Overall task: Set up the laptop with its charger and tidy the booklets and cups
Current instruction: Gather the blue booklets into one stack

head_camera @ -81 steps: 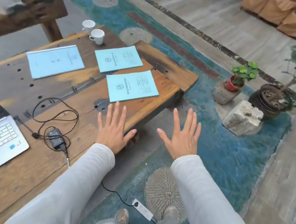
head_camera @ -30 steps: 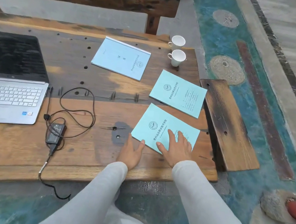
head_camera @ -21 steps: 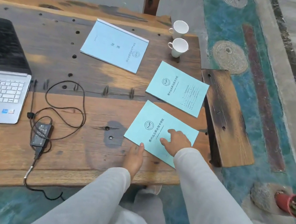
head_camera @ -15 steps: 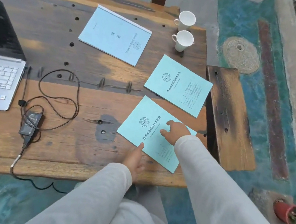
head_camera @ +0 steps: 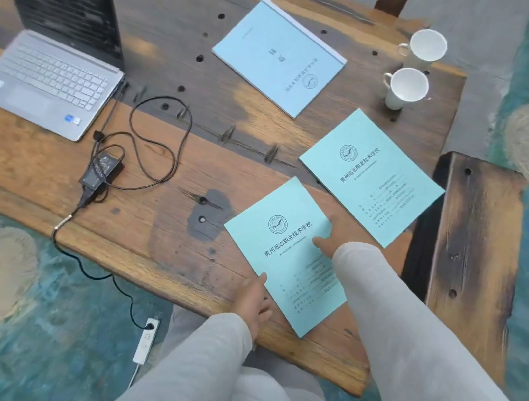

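Observation:
Three booklets lie on the wooden table point(head_camera: 148, 227): a nearest teal booklet point(head_camera: 281, 237), a second teal booklet point(head_camera: 370, 179) beyond it, and a thicker blue booklet point(head_camera: 279, 57) further back. My left hand point(head_camera: 252, 299) pinches the nearest booklet's near-left edge, thumb on top. My right hand point(head_camera: 330, 238), mostly hidden by its sleeve, rests on the same booklet near its far edge. Two white cups point(head_camera: 407, 87) stand at the back right. The open laptop point(head_camera: 50, 76) sits at the left, with the charger brick point(head_camera: 101, 169) and its looped cable beside it.
The charger's cable drops over the table's front edge to a white power strip point(head_camera: 145, 341) on the blue-green rug. A dark wooden bench point(head_camera: 476, 251) butts against the table's right end. My legs are under the front edge.
Both hands came down from the air onto the nearest teal booklet. My right hand slid further across it, my left moved to its near edge, and the view swung left and closer.

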### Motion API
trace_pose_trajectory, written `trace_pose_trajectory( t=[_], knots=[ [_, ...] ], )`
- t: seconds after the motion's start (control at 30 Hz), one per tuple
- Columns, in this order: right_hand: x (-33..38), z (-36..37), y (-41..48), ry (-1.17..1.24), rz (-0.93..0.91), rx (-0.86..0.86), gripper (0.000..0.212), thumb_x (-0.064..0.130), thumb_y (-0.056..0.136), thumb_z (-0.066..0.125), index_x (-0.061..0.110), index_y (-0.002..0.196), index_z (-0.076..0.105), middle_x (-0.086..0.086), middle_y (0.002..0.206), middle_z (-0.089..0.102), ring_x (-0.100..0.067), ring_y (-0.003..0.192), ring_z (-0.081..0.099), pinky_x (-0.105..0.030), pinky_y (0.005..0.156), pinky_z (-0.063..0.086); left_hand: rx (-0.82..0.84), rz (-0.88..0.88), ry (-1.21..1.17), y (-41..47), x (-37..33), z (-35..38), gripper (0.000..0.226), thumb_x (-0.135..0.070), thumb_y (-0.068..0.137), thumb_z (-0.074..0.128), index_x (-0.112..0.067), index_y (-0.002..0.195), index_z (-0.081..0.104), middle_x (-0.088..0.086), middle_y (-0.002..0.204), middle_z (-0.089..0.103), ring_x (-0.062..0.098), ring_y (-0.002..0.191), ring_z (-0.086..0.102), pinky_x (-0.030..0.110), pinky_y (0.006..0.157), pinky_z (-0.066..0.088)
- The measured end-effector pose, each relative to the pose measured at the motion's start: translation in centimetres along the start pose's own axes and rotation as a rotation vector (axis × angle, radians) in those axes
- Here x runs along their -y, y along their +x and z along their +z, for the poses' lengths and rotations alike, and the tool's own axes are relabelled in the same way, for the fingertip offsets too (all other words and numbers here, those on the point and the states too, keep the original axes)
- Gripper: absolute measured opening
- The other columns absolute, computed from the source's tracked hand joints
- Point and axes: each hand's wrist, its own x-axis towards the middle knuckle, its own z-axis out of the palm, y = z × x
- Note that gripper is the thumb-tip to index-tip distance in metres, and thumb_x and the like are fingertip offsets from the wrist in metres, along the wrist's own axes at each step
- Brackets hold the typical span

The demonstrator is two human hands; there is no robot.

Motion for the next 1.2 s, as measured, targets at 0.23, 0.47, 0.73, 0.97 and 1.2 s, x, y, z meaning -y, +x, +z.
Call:
trace_pose_trajectory(
  t=[0.23, 0.47, 0.73, 0.97, 1.2],
  knots=[
    [-1.2, 0.6, 0.6, 0.04, 0.029, 0.076, 0.081, 0.054, 0.085, 0.065, 0.019, 0.152, 0.034, -0.009, 0.155, 0.035, -0.029, 0.144, 0.031, -0.041, 0.113, 0.033, -0.085, 0.05, -0.079, 0.5, 0.1, 1.1, 0.011, -0.026, 0.103, 0.053, -0.021, 0.101, 0.062, -0.006, 0.093, 0.067, 0.011, 0.077, 0.057, 0.028, 0.068, 0.047],
    [-0.5, -0.1, 0.8, 0.249, 0.097, 0.134, 0.09, 0.065, 0.073, 0.07, 0.022, 0.148, 0.043, -0.004, 0.151, 0.045, -0.027, 0.136, 0.045, -0.043, 0.11, 0.038, -0.225, 0.416, 0.165, 0.5, -0.2, 3.0, 0.01, -0.028, 0.096, 0.06, -0.021, 0.102, 0.055, -0.001, 0.097, 0.069, 0.015, 0.089, 0.067, 0.034, 0.079, 0.053],
    [0.9, 1.3, 0.2, 0.717, 0.149, 0.302, 0.076, 0.08, 0.062, 0.064, 0.028, 0.118, 0.068, 0.005, 0.119, 0.072, -0.02, 0.106, 0.067, -0.042, 0.096, 0.049, 0.003, 0.568, -0.006, -1.4, -7.9, 0.2, 0.011, -0.016, 0.101, 0.059, -0.013, 0.096, 0.049, 0.002, 0.076, 0.077, 0.009, 0.064, 0.072, 0.023, 0.052, 0.054],
    [5.5, 0.6, 0.6, 1.378, 0.214, 0.315, 0.041, 0.05, 0.089, 0.067, 0.021, 0.118, 0.069, 0.0, 0.106, 0.078, -0.018, 0.095, 0.073, -0.034, 0.079, 0.056, 0.199, 0.522, 0.038, -1.5, -18.2, -2.7, 0.004, -0.014, 0.1, 0.06, -0.015, 0.099, 0.056, 0.006, 0.073, 0.075, 0.018, 0.058, 0.069, 0.031, 0.056, 0.058],
    [9.7, -2.0, 3.2, 1.161, 0.103, 0.084, 0.033, -0.004, 0.092, 0.061, 0.006, 0.124, 0.063, -0.009, 0.124, 0.069, -0.018, 0.096, 0.069, -0.018, 0.067, 0.055, -0.009, 0.541, 0.283, 4.5, -26.3, -6.5, 0.012, -0.015, 0.098, 0.061, -0.008, 0.107, 0.058, 0.018, 0.087, 0.074, 0.022, 0.064, 0.068, 0.038, 0.062, 0.06]
  ],
)
